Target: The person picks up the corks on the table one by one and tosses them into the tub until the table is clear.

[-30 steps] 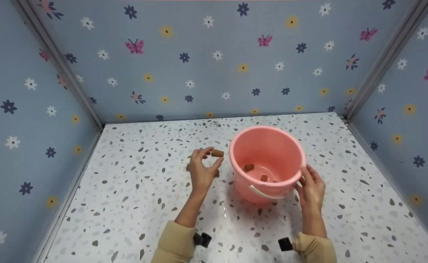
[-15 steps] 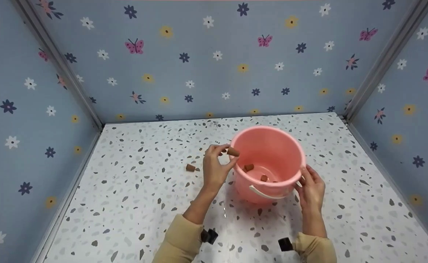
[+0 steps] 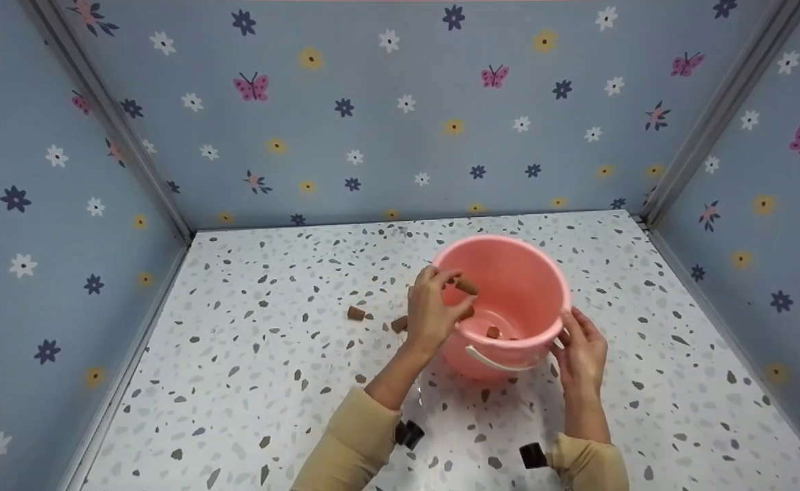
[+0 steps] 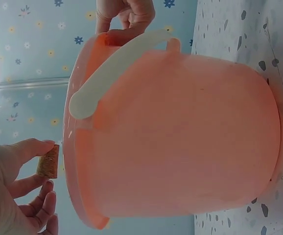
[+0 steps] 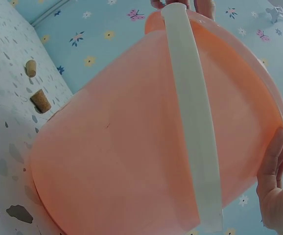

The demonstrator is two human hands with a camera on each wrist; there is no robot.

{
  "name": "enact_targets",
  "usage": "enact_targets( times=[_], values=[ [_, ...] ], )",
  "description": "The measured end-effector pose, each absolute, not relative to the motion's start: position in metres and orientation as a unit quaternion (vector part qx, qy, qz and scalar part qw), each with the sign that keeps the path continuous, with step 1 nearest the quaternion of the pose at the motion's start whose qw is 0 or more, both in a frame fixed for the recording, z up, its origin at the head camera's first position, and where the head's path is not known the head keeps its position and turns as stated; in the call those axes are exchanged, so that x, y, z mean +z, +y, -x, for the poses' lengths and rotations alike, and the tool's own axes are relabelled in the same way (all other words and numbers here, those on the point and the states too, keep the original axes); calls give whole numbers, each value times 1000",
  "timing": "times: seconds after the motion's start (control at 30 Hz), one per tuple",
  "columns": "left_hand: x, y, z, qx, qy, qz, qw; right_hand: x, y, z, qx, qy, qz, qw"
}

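My left hand (image 3: 430, 310) pinches a brown cork (image 3: 466, 286) between thumb and fingers, over the left rim of a pink bucket (image 3: 515, 273). In the left wrist view the pinched cork (image 4: 48, 161) shows just beyond the bucket's rim. My right hand (image 3: 584, 351) grips the bucket's right rim, its thumb on the outer wall in the right wrist view. Inside the bucket lie a few corks (image 3: 493, 332), one partly hidden by my left hand. Two more corks, one (image 3: 356, 313) farther left and one (image 3: 400, 324) by my left wrist, lie on the table.
The bucket's white handle (image 3: 498, 363) hangs down its near side. Beneath is a white speckled tabletop (image 3: 249, 382). Blue flower-patterned panels (image 3: 400, 136) enclose the table at the back and both sides.
My left hand has carried the pinched cork rightward from beside the bucket to over its opening, uncovering the corks on the table. My right hand has stayed on the rim.
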State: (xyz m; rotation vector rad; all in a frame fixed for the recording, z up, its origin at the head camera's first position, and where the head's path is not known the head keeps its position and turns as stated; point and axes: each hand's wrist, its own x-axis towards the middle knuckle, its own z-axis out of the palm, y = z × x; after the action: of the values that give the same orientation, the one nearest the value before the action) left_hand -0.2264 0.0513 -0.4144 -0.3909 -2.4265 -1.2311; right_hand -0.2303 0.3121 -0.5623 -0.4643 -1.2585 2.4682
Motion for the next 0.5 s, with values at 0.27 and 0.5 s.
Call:
enact_targets(
  times=[0.27, 0.5],
  values=[
    [-411, 61, 228, -420, -882, 134, 168, -605, 325, 251, 840, -475, 153, 214],
    [-409, 61, 228, -431, -876, 130, 175, -557, 307, 227, 877, -423, 143, 176]
  ],
)
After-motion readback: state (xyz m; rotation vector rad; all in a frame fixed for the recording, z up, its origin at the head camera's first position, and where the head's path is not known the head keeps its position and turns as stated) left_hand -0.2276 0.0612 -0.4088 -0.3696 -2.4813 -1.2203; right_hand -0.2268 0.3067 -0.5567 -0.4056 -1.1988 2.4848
